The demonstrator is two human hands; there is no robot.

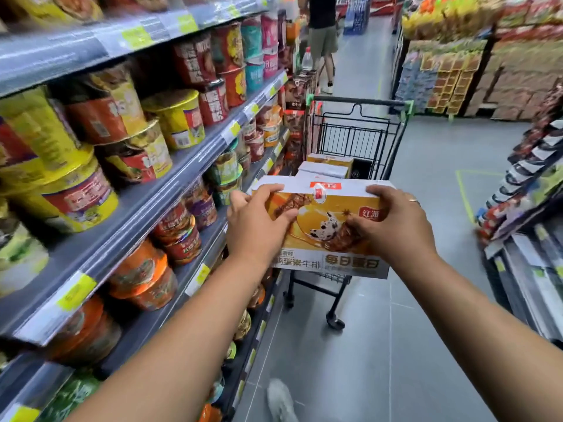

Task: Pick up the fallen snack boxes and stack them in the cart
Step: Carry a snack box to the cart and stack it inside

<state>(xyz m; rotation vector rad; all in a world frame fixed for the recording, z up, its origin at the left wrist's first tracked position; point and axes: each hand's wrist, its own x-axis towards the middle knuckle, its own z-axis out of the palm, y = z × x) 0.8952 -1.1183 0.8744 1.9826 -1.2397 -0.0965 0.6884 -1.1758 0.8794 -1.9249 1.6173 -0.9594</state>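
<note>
At centre frame, a white and golden-brown cardboard snack box (320,233) picturing a speckled egg was held in the air before the cart's near end. The left hand (256,226) gripped its left end and the right hand (396,226) its right end, fingers curled over the top edge. Its lower band read "每日蛋白". Grey shelves (100,251) of instant-noodle tubs (173,120) filled the left. Behind the box, a black wire shopping cart (359,138) held two similar boxes (327,166).
</note>
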